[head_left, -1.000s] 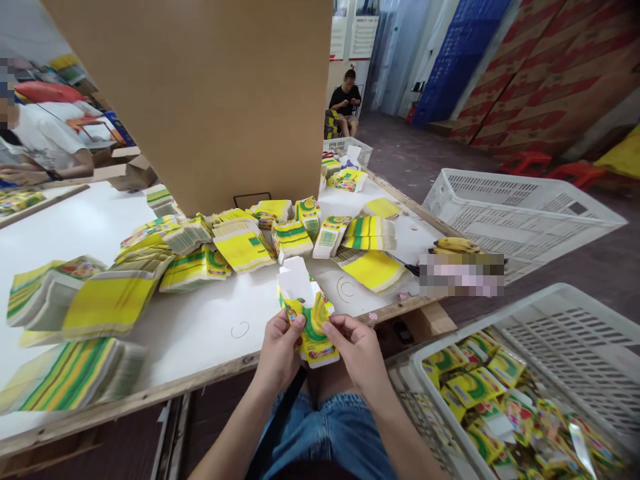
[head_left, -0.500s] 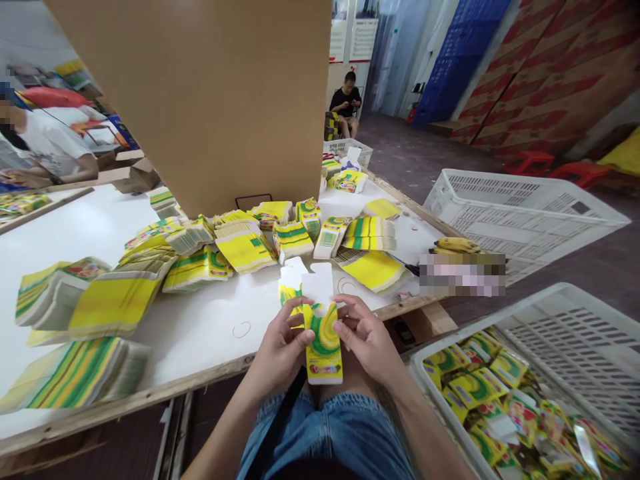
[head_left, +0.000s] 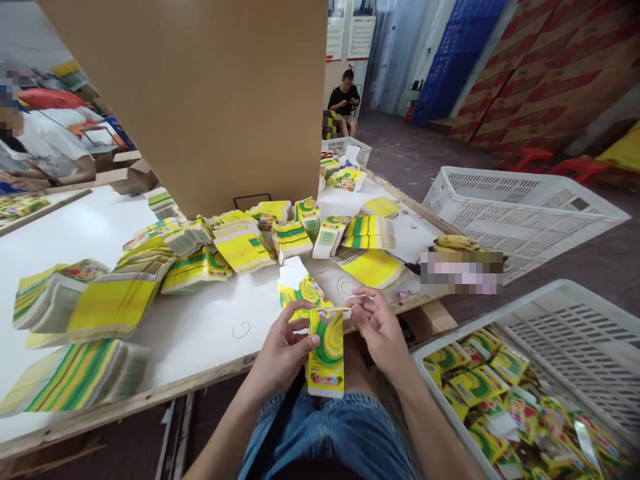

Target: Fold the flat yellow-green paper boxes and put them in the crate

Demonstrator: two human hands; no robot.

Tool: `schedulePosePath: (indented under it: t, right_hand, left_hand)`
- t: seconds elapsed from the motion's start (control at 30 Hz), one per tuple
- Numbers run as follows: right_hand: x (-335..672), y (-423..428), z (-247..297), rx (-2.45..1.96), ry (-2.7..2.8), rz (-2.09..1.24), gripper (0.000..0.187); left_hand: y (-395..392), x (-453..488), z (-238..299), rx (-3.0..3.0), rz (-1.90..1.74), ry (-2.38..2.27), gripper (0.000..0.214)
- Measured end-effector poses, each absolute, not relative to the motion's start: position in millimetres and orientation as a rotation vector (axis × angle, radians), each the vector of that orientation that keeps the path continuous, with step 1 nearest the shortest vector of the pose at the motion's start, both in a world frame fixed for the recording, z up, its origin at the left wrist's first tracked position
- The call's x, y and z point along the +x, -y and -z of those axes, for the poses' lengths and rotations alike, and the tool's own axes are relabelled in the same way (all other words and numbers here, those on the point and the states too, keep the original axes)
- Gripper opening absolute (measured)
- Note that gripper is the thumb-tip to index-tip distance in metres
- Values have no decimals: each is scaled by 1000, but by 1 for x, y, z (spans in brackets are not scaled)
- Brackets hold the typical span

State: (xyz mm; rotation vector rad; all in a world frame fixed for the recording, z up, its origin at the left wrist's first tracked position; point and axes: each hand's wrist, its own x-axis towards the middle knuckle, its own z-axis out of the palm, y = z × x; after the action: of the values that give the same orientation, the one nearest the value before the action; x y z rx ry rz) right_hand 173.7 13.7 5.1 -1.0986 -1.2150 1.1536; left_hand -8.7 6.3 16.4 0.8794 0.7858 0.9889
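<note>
A small yellow and green printed carton (head_left: 326, 353) hangs upright over my lap, just off the table's front edge. My left hand (head_left: 290, 340) grips its left side, thumb on the printed front and fingers behind. At the carton's top right corner, my right hand (head_left: 375, 327) has curled fingers against the end of the top flap, which now shows as a thin edge. Just beyond, another printed carton (head_left: 313, 291) with white flaps lies on the white table (head_left: 200, 333), partly hidden behind my fingers.
Stacks of flat cartons (head_left: 113, 303) spread across the table below a large cardboard box (head_left: 200, 100). Bananas (head_left: 456, 244) lie near the right edge. A white crate (head_left: 565, 320) holding several filled cartons stands at right, with another crate (head_left: 520, 200) behind. Two people sit farther off.
The carton's raised white top flap has folded down to a thin edge. My right hand has shifted from the carton's side up to its top right corner.
</note>
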Motion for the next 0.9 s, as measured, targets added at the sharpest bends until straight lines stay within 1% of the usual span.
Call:
schedulePosePath:
  t: [0.13, 0.2, 0.27, 0.4, 0.5, 0.67, 0.9]
  right_hand:
    - [176, -14, -13, -1146, 1380, -1341, 33]
    - [174, -13, -15, -1173, 1432, -1391, 37]
    - [172, -14, -15, -1226, 1468, -1348, 36]
    - [167, -15, -11, -1379, 1577, -1095, 26]
    - [163, -13, -9, -1426, 1647, -986, 25]
    - [159, -10, -6, -1419, 1698, -1015, 28]
    - [161, -13, -3, -1468, 1680, -988, 27]
  left_hand:
    - [-6, -6, -13, 960, -1011, -869, 48]
    - [-6, -6, -12, 1016, -996, -890, 45]
    - [-5, -7, -11, 1046, -963, -875, 42]
    - [-5, -9, -9, 1021, -927, -798, 39]
    - [-6, -9, -8, 1007, -932, -781, 41]
    - [-7, -8, -7, 963, -963, -791, 46]
    - [-6, -10, -5, 970, -925, -787, 44]
